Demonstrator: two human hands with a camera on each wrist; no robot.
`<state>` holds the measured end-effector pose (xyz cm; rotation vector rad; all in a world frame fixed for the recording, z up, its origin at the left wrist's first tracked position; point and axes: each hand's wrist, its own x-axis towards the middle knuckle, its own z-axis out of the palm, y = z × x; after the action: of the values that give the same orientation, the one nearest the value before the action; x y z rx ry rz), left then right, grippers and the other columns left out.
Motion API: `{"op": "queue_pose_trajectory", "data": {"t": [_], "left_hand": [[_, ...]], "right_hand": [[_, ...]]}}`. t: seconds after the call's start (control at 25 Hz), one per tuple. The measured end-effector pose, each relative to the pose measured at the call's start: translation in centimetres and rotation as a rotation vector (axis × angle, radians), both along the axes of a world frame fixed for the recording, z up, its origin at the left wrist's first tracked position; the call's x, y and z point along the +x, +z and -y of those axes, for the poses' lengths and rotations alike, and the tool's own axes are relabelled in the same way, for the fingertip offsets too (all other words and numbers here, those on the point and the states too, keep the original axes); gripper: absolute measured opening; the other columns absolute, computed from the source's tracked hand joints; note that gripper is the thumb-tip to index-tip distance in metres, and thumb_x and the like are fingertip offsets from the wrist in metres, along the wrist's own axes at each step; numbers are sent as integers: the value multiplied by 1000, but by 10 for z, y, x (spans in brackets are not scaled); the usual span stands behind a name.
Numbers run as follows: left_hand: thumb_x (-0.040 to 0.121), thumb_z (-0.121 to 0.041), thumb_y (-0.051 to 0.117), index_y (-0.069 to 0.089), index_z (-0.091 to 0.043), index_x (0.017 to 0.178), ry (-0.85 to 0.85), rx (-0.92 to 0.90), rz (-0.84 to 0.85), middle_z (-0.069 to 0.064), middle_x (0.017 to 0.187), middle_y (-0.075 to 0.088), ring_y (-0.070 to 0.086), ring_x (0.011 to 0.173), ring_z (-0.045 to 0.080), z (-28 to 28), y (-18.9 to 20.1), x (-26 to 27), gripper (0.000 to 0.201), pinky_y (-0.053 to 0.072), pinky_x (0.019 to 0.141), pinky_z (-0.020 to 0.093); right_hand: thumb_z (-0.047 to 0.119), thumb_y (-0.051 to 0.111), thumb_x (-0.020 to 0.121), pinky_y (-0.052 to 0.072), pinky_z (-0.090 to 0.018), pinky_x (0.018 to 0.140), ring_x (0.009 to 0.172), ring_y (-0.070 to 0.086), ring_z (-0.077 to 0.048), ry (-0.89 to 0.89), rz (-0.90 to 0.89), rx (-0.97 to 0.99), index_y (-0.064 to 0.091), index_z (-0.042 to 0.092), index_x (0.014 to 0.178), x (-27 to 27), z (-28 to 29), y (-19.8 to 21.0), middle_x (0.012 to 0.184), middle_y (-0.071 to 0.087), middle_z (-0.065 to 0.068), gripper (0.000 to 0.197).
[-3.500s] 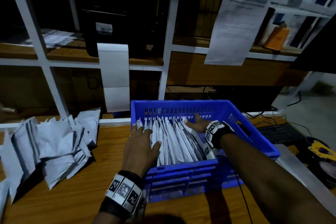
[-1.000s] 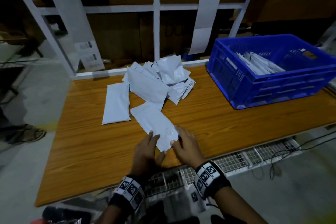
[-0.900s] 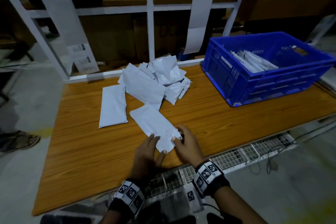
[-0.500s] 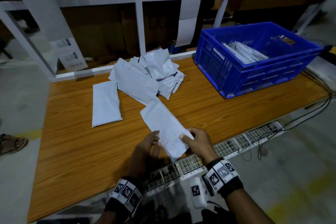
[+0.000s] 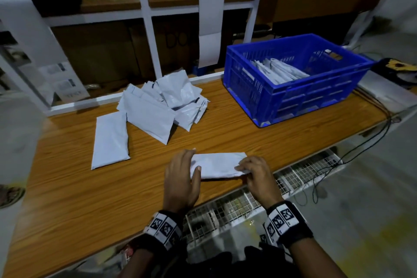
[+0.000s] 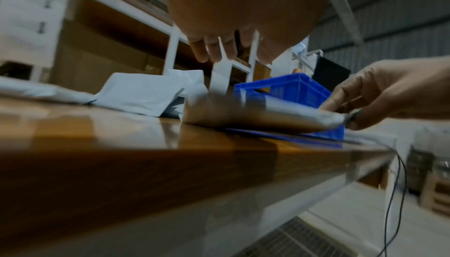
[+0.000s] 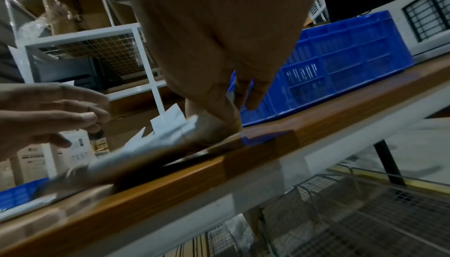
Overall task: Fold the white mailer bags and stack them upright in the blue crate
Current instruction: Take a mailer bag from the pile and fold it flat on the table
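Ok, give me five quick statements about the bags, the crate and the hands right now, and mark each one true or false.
1. The right hand pinches the right end of a mailer bag near the table's front edge. True.
2. The blue crate holds no bags. False: white bags stand inside it.
3. The left hand is inside the crate. False: it is at the left end of the bag on the table.
4. A loose pile of bags lies left of the crate. True.
5. One flat bag lies on top of the crate. False: it lies on the table, left of the pile.
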<state>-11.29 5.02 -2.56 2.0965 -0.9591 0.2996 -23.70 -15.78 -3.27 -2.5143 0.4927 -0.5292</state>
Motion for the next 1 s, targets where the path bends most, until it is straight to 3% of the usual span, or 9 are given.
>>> {"op": "queue_pose_trajectory", "data": {"t": [0.12,0.2,0.32,0.4,0.48,0.6,0.8,1.0], "left_hand": [[98,-24,56,57,-15,128,63,166,10,3,125,59,55,114,25,28,2,-4,32,41,89,39],[98,-30,56,55,-13,130,43,239,26,4,128,56,51,115,24,49,-2,-4,35,42,91,39],[103,-37,42,49,-12,138,17,426,-13,9,142,48,44,131,32,73,-27,-3,44,39,105,46],[105,-39,25,43,-11,148,77,549,-22,14,154,42,34,145,34,78,-46,-6,55,29,118,51],[104,-41,14,37,-10,154,109,569,-24,14,159,37,29,149,32,81,-53,-8,63,22,122,50],[103,-42,12,31,-9,156,102,584,-38,13,161,32,25,151,31,84,-53,-8,65,19,123,49],[104,-41,20,36,-12,155,127,588,-74,13,160,36,30,149,32,87,-57,-7,61,23,121,50],[100,-47,9,27,-16,159,73,574,-104,6,165,25,22,152,29,89,-55,8,69,12,123,44]], "right_hand": [[-24,61,69,48,-31,97,114,52,-13,-1,-168,34,79,18,91,-8,23,-1,115,66,6,51],[-16,61,78,50,-33,97,112,54,-13,13,-167,55,78,18,96,-6,32,4,114,68,4,42],[5,59,91,50,-40,93,110,56,-21,71,-14,-14,75,14,110,9,36,8,114,69,-3,27],[14,53,92,49,-43,95,114,56,-26,122,30,-45,68,10,120,27,36,6,121,66,-7,32],[23,48,97,45,-47,102,128,50,-29,161,-35,-62,59,10,132,45,36,-2,135,59,-8,39],[37,33,103,31,-48,117,146,32,-29,136,-231,-154,45,20,147,55,28,-25,155,42,-5,49],[44,23,100,30,-52,117,147,31,-31,134,-302,-261,43,28,149,62,31,-37,156,41,-2,56],[44,22,100,32,-51,117,146,34,-32,124,-344,-243,46,20,148,71,37,-37,156,42,-6,59]]}}
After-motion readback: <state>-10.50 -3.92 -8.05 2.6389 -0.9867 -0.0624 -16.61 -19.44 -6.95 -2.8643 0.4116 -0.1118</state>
